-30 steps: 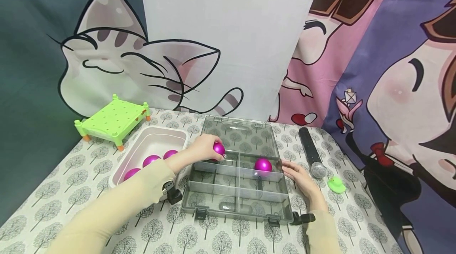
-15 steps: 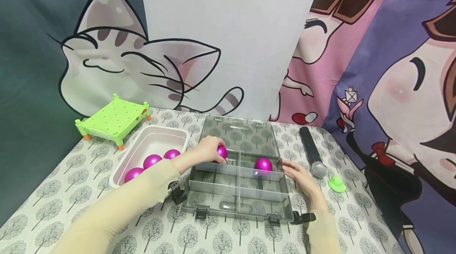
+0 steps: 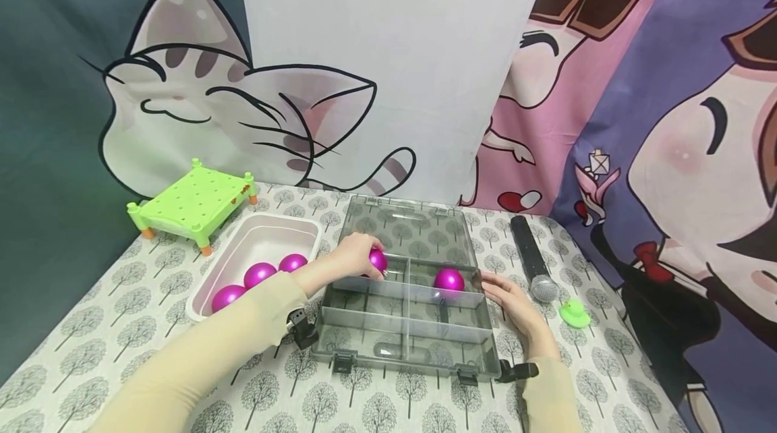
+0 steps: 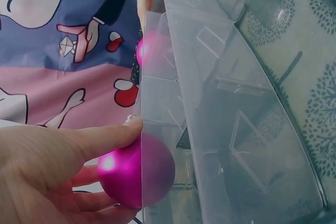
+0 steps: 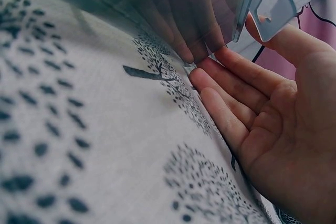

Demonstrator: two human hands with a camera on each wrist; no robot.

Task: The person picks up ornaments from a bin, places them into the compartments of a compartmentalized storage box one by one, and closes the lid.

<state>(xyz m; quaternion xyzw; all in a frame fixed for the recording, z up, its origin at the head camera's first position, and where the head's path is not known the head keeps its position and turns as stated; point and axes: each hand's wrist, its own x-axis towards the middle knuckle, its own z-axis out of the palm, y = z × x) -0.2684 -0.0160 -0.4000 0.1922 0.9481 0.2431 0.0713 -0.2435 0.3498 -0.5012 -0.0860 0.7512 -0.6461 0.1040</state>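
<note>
My left hand [image 3: 353, 255] grips a shiny magenta bauble [image 4: 134, 171] between thumb and fingers, low at the back left compartment of a clear grey divider box [image 3: 405, 317]. In the left wrist view its silver cap peeks out beside the thumb, and a clear divider crosses in front of part of it. A second magenta bauble [image 3: 449, 280] sits in the back right compartment. The fingers of my right hand [image 3: 514, 303] lie extended against the box's right side. Up close, the right wrist view has these fingertips [image 5: 223, 56] at the clear wall, near the tablecloth.
The box's lid [image 3: 413, 231] lies folded back. A white tub [image 3: 257, 231] to the left contains several magenta baubles [image 3: 260, 275]. Behind it stands a green toy table [image 3: 193, 202]. A black microphone [image 3: 530, 254] and a green rubber duck [image 3: 574, 313] lie at the right.
My left hand has shifted slightly right and down with the bauble, mostly in the first half second. The right hand stays at the box's side.
</note>
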